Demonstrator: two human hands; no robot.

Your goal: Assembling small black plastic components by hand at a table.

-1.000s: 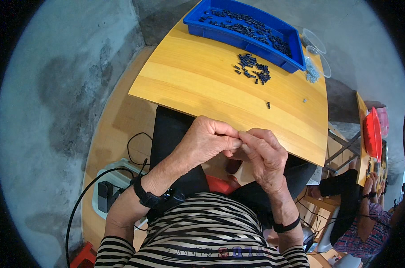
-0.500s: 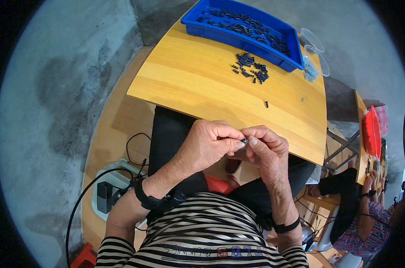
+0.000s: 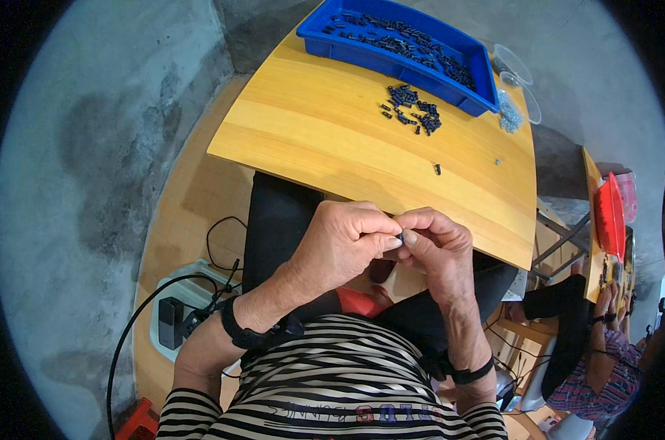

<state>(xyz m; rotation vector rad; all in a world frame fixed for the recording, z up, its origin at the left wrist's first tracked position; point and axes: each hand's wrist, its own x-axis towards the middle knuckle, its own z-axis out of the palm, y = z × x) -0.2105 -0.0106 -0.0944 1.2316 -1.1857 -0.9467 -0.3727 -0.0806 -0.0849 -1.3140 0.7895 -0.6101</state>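
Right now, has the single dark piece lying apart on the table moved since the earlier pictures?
No: the single dark piece keeps its place relative to the blue tray and the table's near edge; the view shifted.

Head-worn fisheye view, facing down (edges bowing), left hand (image 3: 341, 236) and right hand (image 3: 444, 246) close, table (image 3: 303, 121) beyond

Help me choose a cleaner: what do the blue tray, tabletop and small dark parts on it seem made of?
The tray looks like semi-gloss moulded plastic: even colour, rounded corners. The tabletop seems smooth wood or laminate: straight grain bands. The dark parts, faintly shiny, could be plastic or metal; too small to tell.
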